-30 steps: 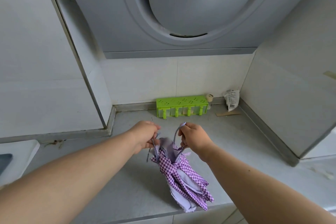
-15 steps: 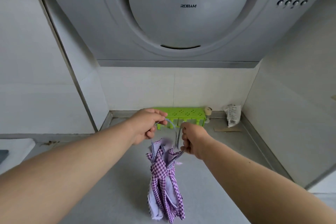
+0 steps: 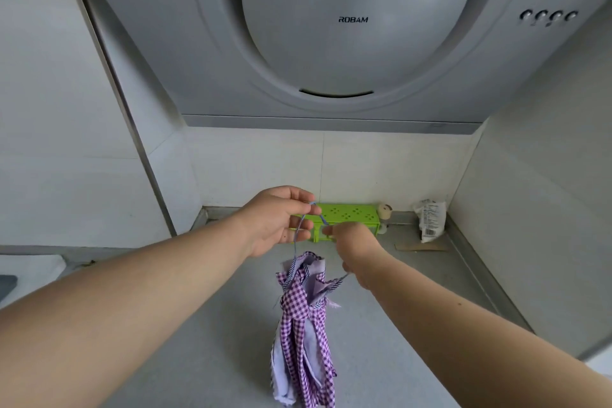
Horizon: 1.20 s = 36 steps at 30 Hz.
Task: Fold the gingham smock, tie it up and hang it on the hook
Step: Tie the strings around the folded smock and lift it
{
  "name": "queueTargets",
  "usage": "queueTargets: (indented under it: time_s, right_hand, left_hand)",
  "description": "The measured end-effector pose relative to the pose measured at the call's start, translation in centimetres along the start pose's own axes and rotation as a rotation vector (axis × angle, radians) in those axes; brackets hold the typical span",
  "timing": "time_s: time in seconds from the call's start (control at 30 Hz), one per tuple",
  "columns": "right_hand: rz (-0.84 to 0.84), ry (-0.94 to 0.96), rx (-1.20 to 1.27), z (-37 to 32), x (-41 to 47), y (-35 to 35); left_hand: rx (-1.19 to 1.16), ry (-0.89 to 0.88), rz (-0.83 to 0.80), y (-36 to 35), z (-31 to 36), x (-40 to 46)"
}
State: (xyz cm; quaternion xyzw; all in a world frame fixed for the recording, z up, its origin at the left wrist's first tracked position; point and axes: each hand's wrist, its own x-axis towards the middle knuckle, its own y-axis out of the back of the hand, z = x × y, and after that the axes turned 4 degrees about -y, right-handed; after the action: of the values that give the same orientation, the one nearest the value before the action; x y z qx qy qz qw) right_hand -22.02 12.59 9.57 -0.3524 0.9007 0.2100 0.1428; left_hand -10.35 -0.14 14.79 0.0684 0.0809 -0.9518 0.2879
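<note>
Head view, looking down over both forearms: the left hand [image 3: 276,220] at mid-frame pinches a thin blue cord [image 3: 299,228] between thumb and forefinger, its other fingers loosely curled. Just right of it, the right hand [image 3: 356,247] is curled round the same cord. From that cord the purple gingham smock [image 3: 303,331] hangs bunched in the lower middle, above the grey counter [image 3: 198,341]. A green rack [image 3: 351,217] sits behind the hands, below the range hood [image 3: 331,43].

Home kitchen, ROBAM range hood [image 3: 351,43], tiled walls, grey countertop [image 3: 381,325]; probably cooking corner
</note>
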Motion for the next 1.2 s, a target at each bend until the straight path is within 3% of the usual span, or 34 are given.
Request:
queueTargets:
  time_s: [0.1,0.33,0.5,0.73,0.97,1.2]
  right_hand:
    - [-0.060,0.248,-0.267,-0.9,-0.6,-1.9]
    - [-0.112,0.414,-0.460,-1.9,-2.1,-5.3]
    - [-0.079,0.400,-0.431,-2.4,-2.5,-6.4]
    - [-0.062,0.375,-0.296,-2.2,-2.7,-6.7]
    - [0.019,0.358,-0.346,-2.4,-1.9,-6.9]
    - [0.107,0.369,-0.419,-1.8,-0.6,-7.2]
  left_hand:
    - [0.042,-0.017,-0.073,1.0,0.2,0.1]
    - [0.127,-0.117,-0.184,3.9,0.7,0.4]
    - [0.137,-0.116,-0.212,5.9,0.3,0.5]
    - [0.501,-0.046,-0.281,7.8,-1.7,0.7]
    - [0.623,0.082,-0.285,7.9,-1.9,0.8]
    - [0.899,-0.076,-0.321,9.1,-2.3,2.3]
